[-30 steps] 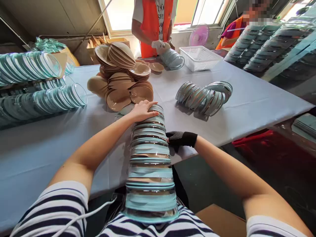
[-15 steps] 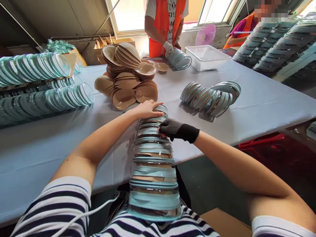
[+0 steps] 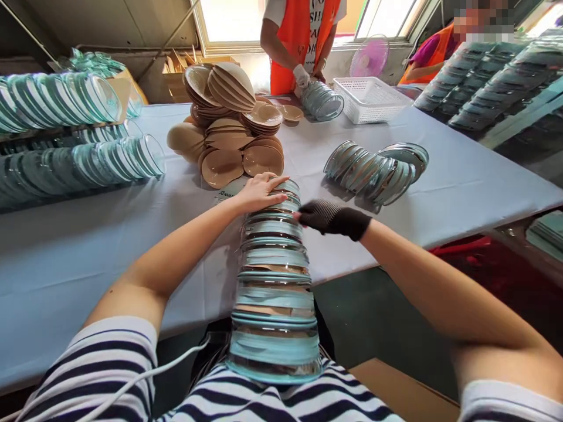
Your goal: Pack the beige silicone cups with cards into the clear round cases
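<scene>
Since the earlier frame, the black-gloved right hand (image 3: pixel 329 218) is shifting outward. Across the near edge of the white cloth-covered table (image 3: pixel 466 176), a long column of round blue-green glass pieces (image 3: pixel 275 299) is lying, pointing from the person toward the far edge. The bare left hand (image 3: pixel 260 193), being nearer, is resting spread-fingered upon its far end; the right is staying at its right side, grip unclear.

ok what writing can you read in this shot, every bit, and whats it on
"SH": white shirt under an orange vest; its other lines are cut off or unclear.
"S", start of a dark word: on something flat on the table, by the left hand; the rest is too small to read surely.
No other text is legible.
</scene>
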The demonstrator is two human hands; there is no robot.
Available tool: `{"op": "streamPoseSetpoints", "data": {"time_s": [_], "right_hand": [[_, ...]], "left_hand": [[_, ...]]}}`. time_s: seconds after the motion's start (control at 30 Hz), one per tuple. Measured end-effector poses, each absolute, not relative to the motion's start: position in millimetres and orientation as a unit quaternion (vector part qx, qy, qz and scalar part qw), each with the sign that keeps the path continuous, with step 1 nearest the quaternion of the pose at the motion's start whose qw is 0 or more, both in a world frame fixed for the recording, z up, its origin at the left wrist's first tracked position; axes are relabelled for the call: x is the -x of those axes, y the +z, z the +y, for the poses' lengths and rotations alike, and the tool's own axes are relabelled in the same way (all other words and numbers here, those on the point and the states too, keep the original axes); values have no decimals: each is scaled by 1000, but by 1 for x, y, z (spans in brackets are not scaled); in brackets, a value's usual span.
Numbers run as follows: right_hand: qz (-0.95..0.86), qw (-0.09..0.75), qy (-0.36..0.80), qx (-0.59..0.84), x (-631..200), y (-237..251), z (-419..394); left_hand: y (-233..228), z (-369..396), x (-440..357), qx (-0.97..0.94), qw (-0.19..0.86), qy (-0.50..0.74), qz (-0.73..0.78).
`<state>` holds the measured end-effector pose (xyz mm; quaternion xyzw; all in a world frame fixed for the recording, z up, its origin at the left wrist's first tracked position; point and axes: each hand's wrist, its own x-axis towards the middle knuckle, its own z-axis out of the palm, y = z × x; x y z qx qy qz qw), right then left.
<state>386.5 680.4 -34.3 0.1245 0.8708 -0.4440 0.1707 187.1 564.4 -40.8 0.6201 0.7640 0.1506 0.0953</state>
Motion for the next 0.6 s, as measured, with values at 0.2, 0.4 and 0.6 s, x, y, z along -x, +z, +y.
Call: {"op": "streamPoseSetpoints", "data": {"time_s": [0.2, 0.4, 0.6], "right_hand": [[680, 343, -616, -200, -450, -100, 671], [555, 347, -725, -215, -450, -93, 661], [553, 293, -746, -227, -456, -99, 661]], "left_hand": [[-45, 565, -190, -620, 93, 162, 762], [-44, 568, -186, -625, 82, 156, 761], [-44, 566, -184, -619, 80, 153, 766]]}}
